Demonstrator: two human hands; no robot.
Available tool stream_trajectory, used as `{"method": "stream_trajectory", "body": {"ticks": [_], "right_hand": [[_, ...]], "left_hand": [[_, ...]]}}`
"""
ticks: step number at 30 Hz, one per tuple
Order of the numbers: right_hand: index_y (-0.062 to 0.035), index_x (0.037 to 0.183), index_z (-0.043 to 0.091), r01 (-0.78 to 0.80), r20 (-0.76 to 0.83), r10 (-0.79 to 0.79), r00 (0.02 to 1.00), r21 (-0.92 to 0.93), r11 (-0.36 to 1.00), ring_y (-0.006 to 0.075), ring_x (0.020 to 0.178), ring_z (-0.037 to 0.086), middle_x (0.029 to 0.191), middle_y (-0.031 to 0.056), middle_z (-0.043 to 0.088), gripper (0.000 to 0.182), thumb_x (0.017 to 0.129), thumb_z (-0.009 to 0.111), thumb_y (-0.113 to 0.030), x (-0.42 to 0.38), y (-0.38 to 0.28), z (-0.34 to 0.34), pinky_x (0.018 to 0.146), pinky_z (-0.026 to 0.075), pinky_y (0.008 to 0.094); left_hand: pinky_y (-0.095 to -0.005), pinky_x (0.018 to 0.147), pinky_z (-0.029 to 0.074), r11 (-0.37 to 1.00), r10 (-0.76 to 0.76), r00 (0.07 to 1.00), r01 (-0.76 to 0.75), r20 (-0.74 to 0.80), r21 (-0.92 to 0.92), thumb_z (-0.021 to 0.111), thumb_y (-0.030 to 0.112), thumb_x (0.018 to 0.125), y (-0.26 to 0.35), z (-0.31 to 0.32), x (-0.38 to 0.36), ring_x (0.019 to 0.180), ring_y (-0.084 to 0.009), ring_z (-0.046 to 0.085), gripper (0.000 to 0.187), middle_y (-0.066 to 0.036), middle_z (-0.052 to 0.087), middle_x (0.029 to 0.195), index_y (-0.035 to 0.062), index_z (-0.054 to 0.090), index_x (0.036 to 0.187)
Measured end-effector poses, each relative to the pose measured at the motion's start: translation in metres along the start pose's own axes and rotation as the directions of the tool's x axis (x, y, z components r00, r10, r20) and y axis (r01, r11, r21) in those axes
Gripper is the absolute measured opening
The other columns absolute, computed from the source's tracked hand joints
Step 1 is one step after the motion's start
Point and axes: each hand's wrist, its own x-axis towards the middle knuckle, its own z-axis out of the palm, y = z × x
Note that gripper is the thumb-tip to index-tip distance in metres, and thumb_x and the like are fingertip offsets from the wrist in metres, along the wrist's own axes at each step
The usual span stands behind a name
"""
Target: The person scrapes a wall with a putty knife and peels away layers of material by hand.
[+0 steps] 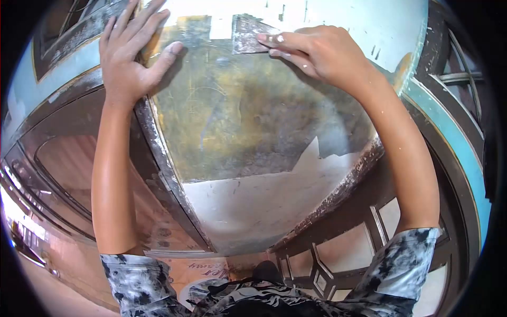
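Note:
In front of me stands a narrow wall panel (pixel 248 111), its scraped middle showing yellowish-brown and grey patches. My right hand (pixel 317 50) pinches a flat metal scraper (pixel 247 39), its blade against the upper part of the panel. Whitish dust or paste marks those fingertips. Flaking white paint (pixel 338 16) lies above and right of the blade, with a ragged border. My left hand (pixel 134 50) is spread on the panel's upper left edge, fingers up and thumb stretched right, holding nothing. Lower down, a whitish section (pixel 253 206) meets the bare area along a jagged line.
On the left is a dark wooden frame (pixel 79 153) with a glazed pane. A dark door with pale inset panels (pixel 346 248) stands at the lower right. Blue-green trim (pixel 449 121) runs along the right. Reddish-orange flooring (pixel 185 269) with lettering shows below.

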Motion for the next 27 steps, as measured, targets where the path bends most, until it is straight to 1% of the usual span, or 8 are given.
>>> {"method": "stream_trajectory", "body": {"ticks": [4, 6, 7, 12, 15, 17, 20, 27], "right_hand": [[-0.0322, 0.121, 0.073, 0.014, -0.034, -0.013, 0.999, 0.021, 1.000, 0.0329, 0.078, 0.070, 0.082, 0.0073, 0.072, 0.024, 0.101, 0.060, -0.038, -0.003, 0.002, 0.001, 0.066, 0.055, 0.0470], [-0.0326, 0.122, 0.072, 0.018, 0.003, -0.018, 1.000, -0.023, 1.000, 0.0322, 0.078, 0.070, 0.082, 0.0075, 0.072, 0.024, 0.101, 0.061, -0.038, -0.003, 0.003, 0.000, 0.066, 0.055, 0.0467], [-0.0336, 0.123, 0.072, 0.030, -0.052, -0.031, 0.998, -0.019, 0.999, 0.0318, 0.075, 0.070, 0.080, 0.0067, 0.071, 0.024, 0.102, 0.060, -0.038, -0.004, 0.003, 0.004, 0.063, 0.054, 0.0457], [-0.0376, 0.125, 0.070, 0.000, -0.060, -0.009, 0.998, -0.140, 0.990, 0.0297, 0.066, 0.068, 0.078, 0.0033, 0.070, 0.027, 0.102, 0.058, -0.043, -0.010, -0.003, 0.002, 0.055, 0.051, 0.0426], [-0.0406, 0.134, 0.066, 0.034, -0.123, -0.054, 0.991, -0.159, 0.987, 0.0285, 0.063, 0.066, 0.074, 0.0032, 0.069, 0.032, 0.103, 0.056, -0.043, -0.013, -0.005, 0.004, 0.053, 0.050, 0.0407], [-0.0440, 0.143, 0.059, -0.030, -0.144, 0.012, 0.990, -0.127, 0.991, 0.0279, 0.060, 0.065, 0.071, 0.0035, 0.068, 0.040, 0.103, 0.056, -0.043, -0.017, -0.008, 0.003, 0.052, 0.049, 0.0395], [-0.0451, 0.150, 0.052, -0.056, -0.126, 0.037, 0.991, -0.156, 0.986, 0.0283, 0.059, 0.065, 0.070, 0.0037, 0.069, 0.046, 0.103, 0.056, -0.043, -0.022, -0.004, 0.005, 0.051, 0.049, 0.0402], [-0.0429, 0.150, 0.053, -0.074, -0.099, 0.055, 0.994, -0.198, 0.977, 0.0270, 0.062, 0.068, 0.073, 0.0043, 0.072, 0.046, 0.104, 0.055, -0.045, -0.024, -0.001, 0.001, 0.051, 0.050, 0.0393]], "left_hand": [[-0.0541, 0.118, 0.033, 0.999, 0.042, 0.999, -0.042, -0.011, -0.023, 0.076, 0.035, 0.088, -0.005, 0.003, 0.000, 0.145, -0.0330, 0.048, 0.044, -0.003, 0.065, 0.144, 0.0117, 0.075, 0.125], [-0.0550, 0.118, 0.033, 0.999, 0.043, 0.999, -0.043, -0.015, -0.016, 0.076, 0.036, 0.088, -0.005, 0.002, 0.000, 0.145, -0.0339, 0.049, 0.044, -0.003, 0.066, 0.144, 0.0115, 0.075, 0.126], [-0.0559, 0.118, 0.032, 0.999, 0.031, 0.999, -0.031, -0.005, -0.011, 0.076, 0.036, 0.088, -0.006, 0.001, -0.002, 0.145, -0.0343, 0.049, 0.045, -0.004, 0.065, 0.144, 0.0118, 0.074, 0.126], [-0.0562, 0.118, 0.031, 0.999, 0.034, 0.999, -0.034, 0.018, -0.011, 0.075, 0.036, 0.089, -0.008, 0.000, -0.002, 0.146, -0.0336, 0.048, 0.045, -0.003, 0.065, 0.145, 0.0129, 0.074, 0.128], [-0.0553, 0.119, 0.030, 1.000, 0.027, 1.000, -0.027, -0.004, -0.009, 0.075, 0.035, 0.089, -0.007, 0.002, -0.003, 0.146, -0.0332, 0.048, 0.044, -0.002, 0.065, 0.145, 0.0152, 0.074, 0.128], [-0.0552, 0.119, 0.030, 1.000, 0.028, 1.000, -0.028, -0.007, -0.014, 0.075, 0.036, 0.089, -0.006, 0.002, -0.002, 0.146, -0.0330, 0.048, 0.044, -0.002, 0.065, 0.145, 0.0153, 0.074, 0.128], [-0.0548, 0.119, 0.030, 1.000, 0.016, 1.000, -0.016, 0.006, 0.006, 0.075, 0.037, 0.089, -0.005, 0.000, -0.002, 0.146, -0.0325, 0.048, 0.044, -0.001, 0.064, 0.146, 0.0157, 0.074, 0.128], [-0.0552, 0.120, 0.029, 1.000, 0.020, 1.000, -0.020, -0.002, -0.011, 0.075, 0.038, 0.089, -0.007, 0.002, -0.003, 0.146, -0.0323, 0.048, 0.045, -0.001, 0.065, 0.146, 0.0155, 0.074, 0.127]]}}
